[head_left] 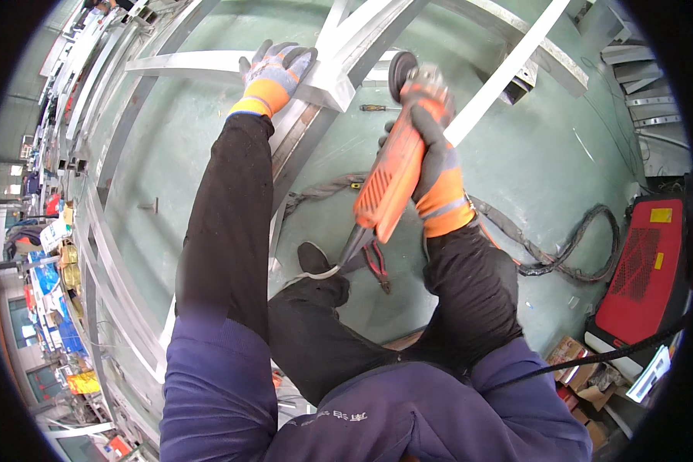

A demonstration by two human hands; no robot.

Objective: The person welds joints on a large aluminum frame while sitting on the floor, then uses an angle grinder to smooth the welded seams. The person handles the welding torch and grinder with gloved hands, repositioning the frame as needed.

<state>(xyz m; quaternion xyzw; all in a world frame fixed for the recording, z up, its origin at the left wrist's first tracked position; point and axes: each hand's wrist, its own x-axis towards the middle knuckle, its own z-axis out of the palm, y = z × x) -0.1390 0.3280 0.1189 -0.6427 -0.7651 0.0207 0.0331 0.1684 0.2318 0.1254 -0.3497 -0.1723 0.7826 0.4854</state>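
Note:
My right hand (439, 165), in a grey and orange glove, is wrapped round an orange angle grinder (389, 181). The grinder is tilted, its dark disc (401, 75) at the upper end, close to the side of a metal frame (327, 86); whether disc and metal touch I cannot tell. The grinder's head is smeared by motion. My gloved left hand (276, 73) lies with its fingers stretched out on the frame's light metal, near a joint where several square tubes meet. Its palm is hidden from view.
Pliers with red handles (376, 263) and a screwdriver (379, 108) lie on the green floor. A dark cable bundle (547, 258) coils toward a red machine (641, 269) at the right. Cardboard boxes (585, 377) stand below it. Long metal frames (104, 254) line the left.

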